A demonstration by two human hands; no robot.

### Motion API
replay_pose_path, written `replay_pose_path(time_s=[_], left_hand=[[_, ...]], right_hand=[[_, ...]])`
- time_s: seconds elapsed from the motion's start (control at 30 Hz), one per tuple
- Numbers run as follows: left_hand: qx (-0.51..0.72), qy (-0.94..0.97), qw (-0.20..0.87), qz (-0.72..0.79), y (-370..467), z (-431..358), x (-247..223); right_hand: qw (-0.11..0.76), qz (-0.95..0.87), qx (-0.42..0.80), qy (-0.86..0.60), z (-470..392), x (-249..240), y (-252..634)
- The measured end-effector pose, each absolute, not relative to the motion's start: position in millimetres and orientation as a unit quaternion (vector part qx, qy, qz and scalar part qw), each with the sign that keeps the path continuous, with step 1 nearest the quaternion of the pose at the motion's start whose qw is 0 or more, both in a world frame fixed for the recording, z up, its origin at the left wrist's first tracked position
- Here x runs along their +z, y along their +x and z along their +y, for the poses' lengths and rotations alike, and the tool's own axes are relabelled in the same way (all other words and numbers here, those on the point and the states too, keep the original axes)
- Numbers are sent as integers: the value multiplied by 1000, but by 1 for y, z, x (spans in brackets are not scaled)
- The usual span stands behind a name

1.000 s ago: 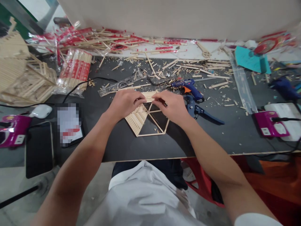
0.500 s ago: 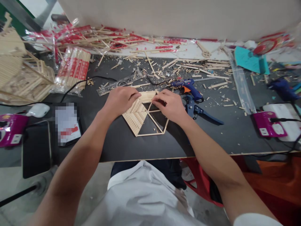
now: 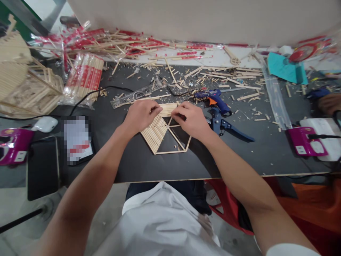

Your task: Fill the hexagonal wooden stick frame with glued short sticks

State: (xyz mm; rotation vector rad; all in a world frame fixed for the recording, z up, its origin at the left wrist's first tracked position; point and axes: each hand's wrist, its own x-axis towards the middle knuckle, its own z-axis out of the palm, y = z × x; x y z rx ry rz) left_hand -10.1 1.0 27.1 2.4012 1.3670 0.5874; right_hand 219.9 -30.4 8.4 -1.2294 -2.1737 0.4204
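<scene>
A hexagonal frame of thin wooden sticks [image 3: 170,153] lies flat on the dark table in front of me. Its left sections and the top one are covered with rows of sticks [image 3: 154,138]; those at the right and bottom show bare table. My left hand [image 3: 144,113] is over the upper left edge, thumb and fingers pinched together. At the upper right, my right hand [image 3: 190,119] also pinches, its fingertips close to the lower edge of the top row. Whatever lies between the fingertips is too small or hidden. A blue glue gun [image 3: 217,101] lies beyond my right hand.
Right of the frame lies a dark blue hand cutter [image 3: 231,129]. Cut sticks and scraps [image 3: 226,74] litter the back. Packaged sticks [image 3: 84,78], phones [image 3: 42,167] and a stick-built structure [image 3: 29,81] are leftward. Another person's hand [image 3: 330,104] is at the right edge.
Another person's hand has come into view at the right edge, by a blue tool. My left hand has shifted slightly right; my right hand has hardly moved.
</scene>
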Motion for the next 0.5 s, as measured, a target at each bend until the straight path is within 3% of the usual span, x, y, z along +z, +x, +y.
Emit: replay_pose_path(time_s=[0.5], left_hand=[[210,834,163,483,-8,-3,26]], right_hand=[[300,-812,144,-480,-32,6,219]])
